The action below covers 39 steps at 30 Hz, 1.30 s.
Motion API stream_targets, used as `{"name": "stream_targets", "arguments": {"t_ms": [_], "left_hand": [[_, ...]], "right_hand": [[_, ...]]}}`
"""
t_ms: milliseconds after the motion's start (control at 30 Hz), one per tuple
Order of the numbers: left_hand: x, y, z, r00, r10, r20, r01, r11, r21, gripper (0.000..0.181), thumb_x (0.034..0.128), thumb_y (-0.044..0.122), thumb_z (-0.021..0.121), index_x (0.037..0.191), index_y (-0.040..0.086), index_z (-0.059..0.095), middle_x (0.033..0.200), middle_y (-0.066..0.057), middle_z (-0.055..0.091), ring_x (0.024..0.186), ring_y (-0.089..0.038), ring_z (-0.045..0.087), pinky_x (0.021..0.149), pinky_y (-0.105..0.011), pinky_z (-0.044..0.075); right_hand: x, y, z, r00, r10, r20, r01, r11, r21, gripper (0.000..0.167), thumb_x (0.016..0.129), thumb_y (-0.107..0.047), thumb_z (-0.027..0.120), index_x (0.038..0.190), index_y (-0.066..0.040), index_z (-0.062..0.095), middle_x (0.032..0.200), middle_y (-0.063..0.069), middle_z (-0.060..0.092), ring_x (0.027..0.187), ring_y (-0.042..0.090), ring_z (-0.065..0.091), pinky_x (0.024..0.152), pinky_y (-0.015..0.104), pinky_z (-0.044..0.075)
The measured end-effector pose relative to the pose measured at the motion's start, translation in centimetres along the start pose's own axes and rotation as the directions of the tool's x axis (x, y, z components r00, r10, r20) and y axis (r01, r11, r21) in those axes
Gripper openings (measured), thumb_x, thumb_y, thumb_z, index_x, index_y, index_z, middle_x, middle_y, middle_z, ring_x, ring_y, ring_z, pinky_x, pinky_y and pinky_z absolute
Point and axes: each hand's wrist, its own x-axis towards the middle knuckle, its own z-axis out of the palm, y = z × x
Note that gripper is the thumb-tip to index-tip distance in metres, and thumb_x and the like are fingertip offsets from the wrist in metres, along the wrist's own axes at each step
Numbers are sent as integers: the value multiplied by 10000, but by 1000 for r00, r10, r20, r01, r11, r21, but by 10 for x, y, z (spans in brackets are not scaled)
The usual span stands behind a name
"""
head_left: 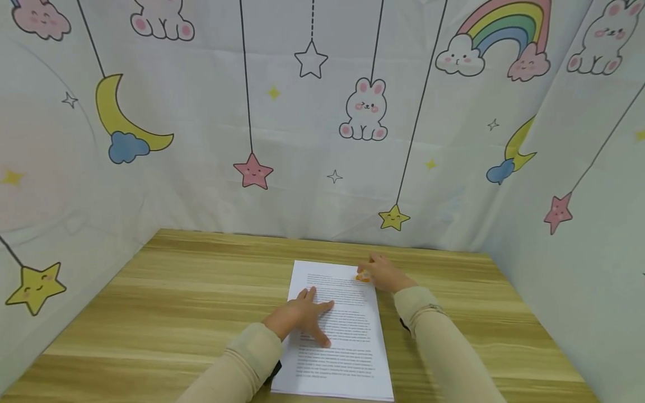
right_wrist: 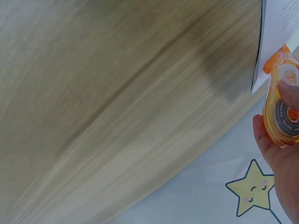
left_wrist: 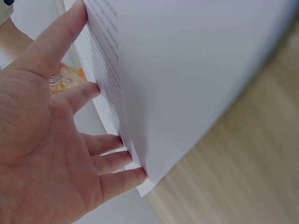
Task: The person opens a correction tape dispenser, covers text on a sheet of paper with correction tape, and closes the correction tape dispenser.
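Starting on the left: the left hand [head_left: 304, 316] is spread wide, fingertips on the printed paper [head_left: 347, 330], which looks like more than 1 sheet. The paper lies on the wood-grain table [head_left: 201, 302], long axis running away from the person with a slight slant. By the page's far right corner, at the top lines of print, is a small orange-yellow tape dispenser [head_left: 363, 276], probably correction tape. That's the key bit imo: it's ahead of the left hand and off to its right, and the right hand [head_left: 387, 275] is the nearer of the 2, pinching it between thumb and fingers.

Its long axis is tough to judge. The right wrist view has it roughly upright, orange tip [right_wrist: 274, 61] by the paper, but crops dispenser and hand. Fingers cover part of it from the head, so can't tell if the tip touches. Print's too blurry to read.
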Motion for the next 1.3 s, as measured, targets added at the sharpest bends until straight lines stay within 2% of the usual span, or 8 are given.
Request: {"name": "stream_targets", "arguments": {"t_ms": [467, 667, 767, 867, 933, 1000, 1167, 1300], "left_hand": [[0, -1, 1, 1000, 6, -5, -6, 1000, 0, 880, 635, 536, 767, 1399, 349, 372, 1547, -134, 122, 1420, -339, 116, 1026, -608, 280], [1, -2, 2, 1000, 1, -9, -1, 1000, -1, 888, 631, 530, 775, 1400, 342, 373, 1545, -136, 124, 1419, -334, 115, 1042, -586, 277], [3, -2, 2, 1000, 8, -8, -8, 1000, -8, 884, 635, 526, 775, 1400, 338, 375, 1546, -136, 123, 1420, -332, 115, 1044, -587, 272], [3, -2, 3, 1000, 14, -5, -14, 1000, -11, 875, 642, 523, 772, 1400, 341, 375, 1547, -129, 121, 1422, -327, 112, 1038, -597, 271], [2, -1, 2, 1000, 20, -2, -20, 1000, -9, 873, 645, 522, 771, 1400, 339, 373, 1546, -127, 125, 1422, -323, 116, 1038, -595, 271], [0, 0, 2, 1000, 26, -1, -26, 1000, -1, 875, 648, 526, 768, 1402, 333, 369, 1544, -129, 133, 1420, -321, 125, 1038, -590, 275], [-2, 0, 0, 999, 36, -29, -36, 999, 20, 888, 638, 540, 769, 1397, 299, 376, 1535, -135, 167, 1407, -335, 168, 1067, -565, 250], [-2, -3, -1, 998, 40, -41, -39, 999, 26, 894, 631, 538, 774, 1390, 272, 384, 1530, -134, 182, 1402, -343, 171, 1084, -588, 182]], "right_hand": [[-10, 11, 1, 1000, 21, -2, -21, 999, -39, 276, 826, -2, 636, 1007, -210, 646, 914, 71, 537, 787, 200, 477, 716, 365, 448], [-10, 14, 3, 998, 62, 8, -62, 997, 36, 302, 858, 20, 563, 1039, -206, 648, 949, 93, 538, 830, 229, 483, 747, 394, 442], [-14, 19, 5, 987, 157, 35, -161, 957, 242, 339, 851, 54, 511, 1087, -155, 635, 1032, 134, 534, 902, 269, 506, 798, 430, 444], [-21, 23, 5, 965, 250, 75, -255, 842, 475, 377, 837, 72, 481, 1153, -97, 599, 1176, 196, 493, 1031, 358, 511, 873, 513, 434], [-26, 24, 4, 954, 284, 92, -286, 782, 553, 375, 845, 55, 493, 1185, -79, 581, 1273, 225, 445, 1101, 407, 485, 905, 555, 415], [-29, 24, 2, 949, 300, 101, -302, 766, 567, 372, 862, 26, 501, 1212, -82, 568, 1319, 236, 417, 1124, 415, 472, 917, 564, 404], [-28, 16, -2, 936, 343, 80, -329, 771, 545, 372, 871, -41, 547, 1235, -116, 571, 1351, 199, 438, 1126, 380, 502, 923, 544, 409], [-23, 4, -4, 940, 340, 40, -306, 782, 543, 392, 833, 4, 569, 1212, -90, 591, 1322, 190, 496, 1100, 378, 530, 899, 532, 428]]}}
